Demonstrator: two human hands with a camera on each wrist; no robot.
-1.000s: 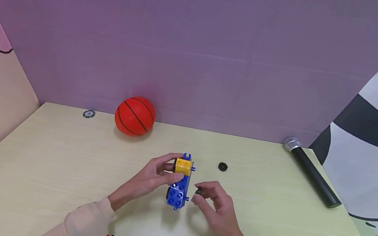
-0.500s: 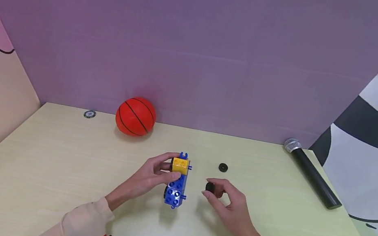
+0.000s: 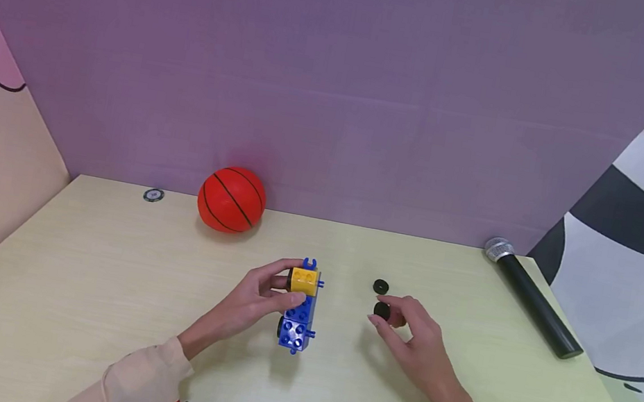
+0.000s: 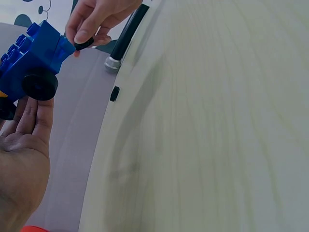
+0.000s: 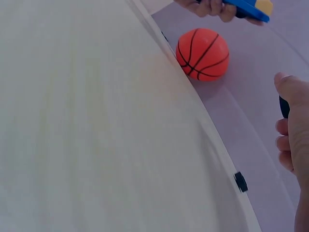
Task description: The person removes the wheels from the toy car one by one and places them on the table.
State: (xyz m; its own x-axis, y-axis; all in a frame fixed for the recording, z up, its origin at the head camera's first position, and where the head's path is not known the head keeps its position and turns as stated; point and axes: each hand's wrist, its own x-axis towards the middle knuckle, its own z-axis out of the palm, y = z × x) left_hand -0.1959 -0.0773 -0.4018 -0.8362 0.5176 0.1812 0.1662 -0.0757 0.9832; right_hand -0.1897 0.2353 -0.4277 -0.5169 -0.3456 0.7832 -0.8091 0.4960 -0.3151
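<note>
A blue and yellow toy-brick car [image 3: 300, 313] is held above the table by my left hand [image 3: 245, 305], thumb on top and fingers along its left side. Its left side carries black wheels [image 4: 40, 84], while bare axle pegs stick out on the right. My right hand [image 3: 416, 335] pinches a small black wheel [image 3: 382, 310] between thumb and fingertips, to the right of the car and apart from it. Just beyond that hand, another black wheel [image 3: 381, 286] lies flat on the table.
A red basketball [image 3: 231, 199] sits at the table's back edge, with a round chip [image 3: 153, 195] to its left. Along the right edge lies a black microphone [image 3: 534, 298]. A purple panel [image 3: 339, 91] rises behind the pale wooden table [image 3: 62, 286].
My right hand has drawn away from the car, rightward and farther back, with the wheel still pinched. The left hand and the car have shifted slightly left in view.
</note>
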